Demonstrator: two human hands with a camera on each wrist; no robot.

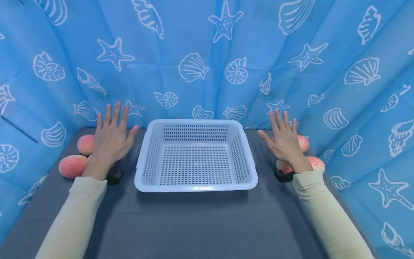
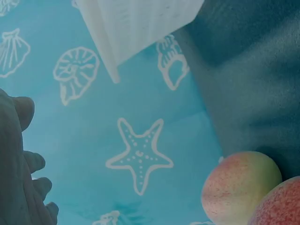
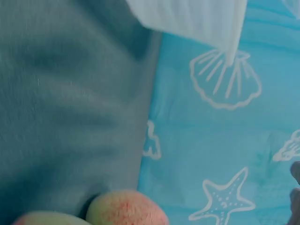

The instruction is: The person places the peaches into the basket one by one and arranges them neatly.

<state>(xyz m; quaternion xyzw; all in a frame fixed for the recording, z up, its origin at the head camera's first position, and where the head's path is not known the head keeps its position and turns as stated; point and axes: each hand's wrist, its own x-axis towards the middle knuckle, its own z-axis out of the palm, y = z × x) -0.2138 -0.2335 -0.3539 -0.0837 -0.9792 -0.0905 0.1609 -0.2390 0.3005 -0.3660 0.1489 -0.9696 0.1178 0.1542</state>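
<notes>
My left hand (image 1: 112, 142), palm down with straight, spread fingers, is held above two pinkish peaches at the left: a rear peach (image 1: 85, 145) and a front peach (image 1: 72, 166). On the other side my right hand (image 1: 283, 138) also has its fingers extended and holds nothing. It partly covers several peaches, among them one rear peach (image 1: 303, 143) and one front peach (image 1: 315, 163). Between the hands stands a white plastic basket (image 1: 196, 187) with slotted walls and nothing inside. The left wrist view shows the left fingers apart from a yellow-pink peach (image 2: 241, 187).
Grey cloth covers the table (image 1: 194, 223). A blue curtain (image 1: 200, 93) printed with white shells and starfish hangs behind the basket and along both sides. Dark bands (image 1: 114, 177) circle both wrists below the pale sleeves.
</notes>
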